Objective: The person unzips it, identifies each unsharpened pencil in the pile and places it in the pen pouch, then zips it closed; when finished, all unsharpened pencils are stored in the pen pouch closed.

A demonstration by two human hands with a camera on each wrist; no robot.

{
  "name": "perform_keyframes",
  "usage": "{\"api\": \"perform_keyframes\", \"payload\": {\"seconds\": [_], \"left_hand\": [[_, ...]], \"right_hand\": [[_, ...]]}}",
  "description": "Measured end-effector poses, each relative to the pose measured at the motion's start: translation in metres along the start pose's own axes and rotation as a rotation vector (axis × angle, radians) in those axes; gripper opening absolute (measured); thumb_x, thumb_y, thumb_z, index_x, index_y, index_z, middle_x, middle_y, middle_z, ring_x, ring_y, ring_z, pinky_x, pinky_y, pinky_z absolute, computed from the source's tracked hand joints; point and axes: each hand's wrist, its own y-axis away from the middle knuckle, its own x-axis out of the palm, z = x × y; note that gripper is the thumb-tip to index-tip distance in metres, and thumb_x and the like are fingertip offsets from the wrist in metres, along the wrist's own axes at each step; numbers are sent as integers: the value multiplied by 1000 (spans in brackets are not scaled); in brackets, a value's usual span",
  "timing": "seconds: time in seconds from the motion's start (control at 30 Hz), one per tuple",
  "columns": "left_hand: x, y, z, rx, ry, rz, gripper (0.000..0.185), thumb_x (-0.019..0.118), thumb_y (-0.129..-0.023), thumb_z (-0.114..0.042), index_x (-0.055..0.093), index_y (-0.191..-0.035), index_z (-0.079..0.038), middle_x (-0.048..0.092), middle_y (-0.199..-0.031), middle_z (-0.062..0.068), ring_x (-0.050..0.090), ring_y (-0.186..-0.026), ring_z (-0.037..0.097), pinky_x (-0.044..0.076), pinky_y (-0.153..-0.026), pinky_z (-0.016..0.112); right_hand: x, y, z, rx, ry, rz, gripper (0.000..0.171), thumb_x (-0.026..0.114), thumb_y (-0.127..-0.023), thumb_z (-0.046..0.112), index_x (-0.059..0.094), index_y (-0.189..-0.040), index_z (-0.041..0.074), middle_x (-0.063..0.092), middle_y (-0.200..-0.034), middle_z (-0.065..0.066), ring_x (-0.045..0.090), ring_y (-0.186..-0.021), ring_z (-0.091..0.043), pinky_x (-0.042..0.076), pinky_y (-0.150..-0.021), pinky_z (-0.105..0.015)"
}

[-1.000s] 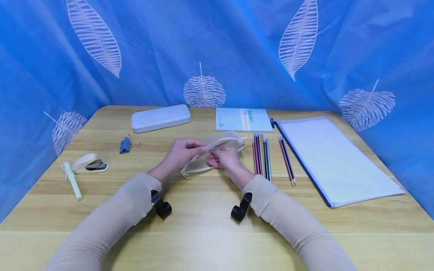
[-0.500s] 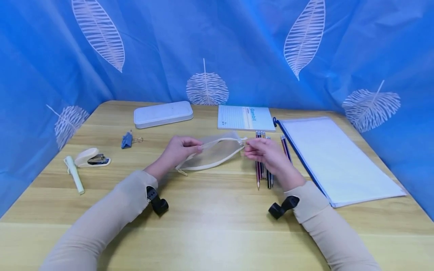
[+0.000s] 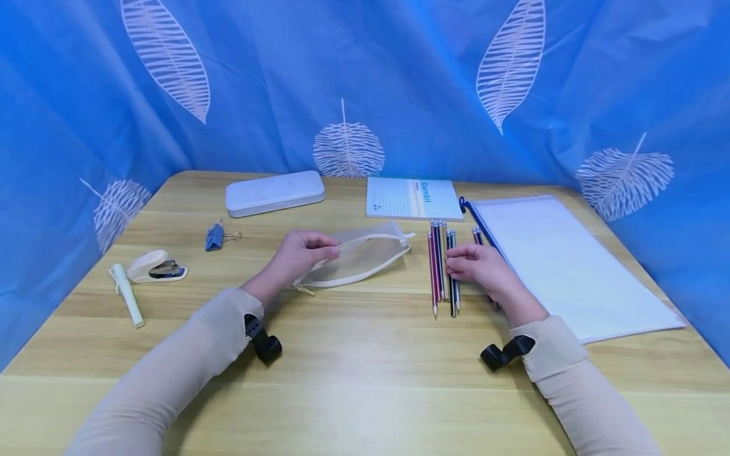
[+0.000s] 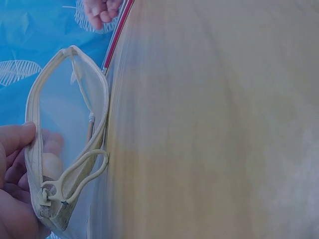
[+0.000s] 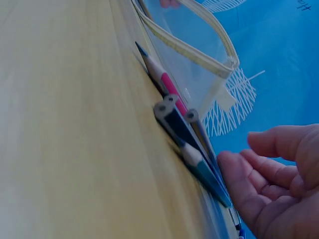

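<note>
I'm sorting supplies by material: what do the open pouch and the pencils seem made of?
Pouch: thin, translucent, perhaps mesh or plastic; the left hand shows through it. Pencils: probably wood with smooth paint; pale bare cones show behind the sharpened points.

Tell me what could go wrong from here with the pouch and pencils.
Only the left hand holds the pouch, by one side of its open mouth, so the mouth might sag shut. The pencils lie loose by the right hand, so a nudge could scatter them. Some show sharpened tips, which may snag the sheer pouch if they go in point first.
</note>
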Motion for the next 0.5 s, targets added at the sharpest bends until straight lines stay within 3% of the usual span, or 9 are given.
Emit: {"api": "perform_keyframes", "payload": {"seconds": [0.17,0.37,0.5], "left_hand": [[0,0,1,-5,-8,-8,21,68,-84,-17,70,-101,-4,70,-94,7,59,-78,11,45,-64,23],[0,-1,3,-1,-1,-3,22,68,-85,-16,70,-101,-3,71,-92,7,62,-78,10,46,-64,21],[0,0,3,0,-6,-9,22,68,-85,-16,70,-102,-3,70,-92,7,61,-78,10,46,-64,21]], "right_hand": [[-7,-1,-3,8,230,-22,38,59,-88,9,51,-121,-10,60,-107,-21,63,-80,-8,53,-75,-23],[-11,-3,0,-51,589,-39,41,66,-84,20,59,-116,-3,64,-93,-11,60,-81,-18,50,-76,-33],[-8,-6,6,-100,812,-32,45,68,-81,23,60,-116,-4,67,-94,-14,61,-85,-25,47,-80,-42]]}}
